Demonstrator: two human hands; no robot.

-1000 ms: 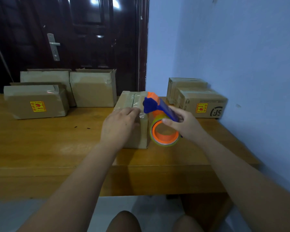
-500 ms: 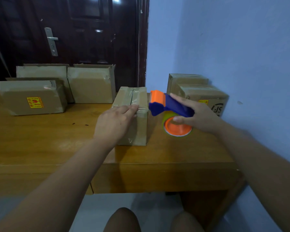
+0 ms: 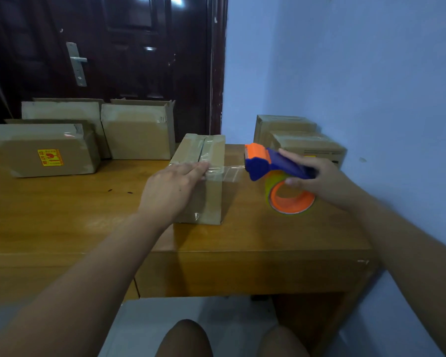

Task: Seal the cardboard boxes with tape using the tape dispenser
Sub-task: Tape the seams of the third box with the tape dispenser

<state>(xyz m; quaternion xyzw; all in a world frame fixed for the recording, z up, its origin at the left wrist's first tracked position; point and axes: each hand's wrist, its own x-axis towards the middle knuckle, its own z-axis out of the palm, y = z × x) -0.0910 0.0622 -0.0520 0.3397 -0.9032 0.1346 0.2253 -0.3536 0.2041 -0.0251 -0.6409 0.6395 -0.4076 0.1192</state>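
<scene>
- The left hand (image 3: 173,188), fingers flat, presses the tape strip (image 3: 229,172) onto the middle box (image 3: 206,199).
- Just right of the box, the right hand (image 3: 319,179) grips the tape dispenser (image 3: 273,166), and the strip is taut.
- Light pressure could let the strip peel off or the box slide.

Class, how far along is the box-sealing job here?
Done: the middle box has tape along its top seam. In hand: the left hand presses a cross strip onto it while the right hand holds the tape dispenser beside it. Left: cutting that strip, and a box by the door looks open.
</scene>
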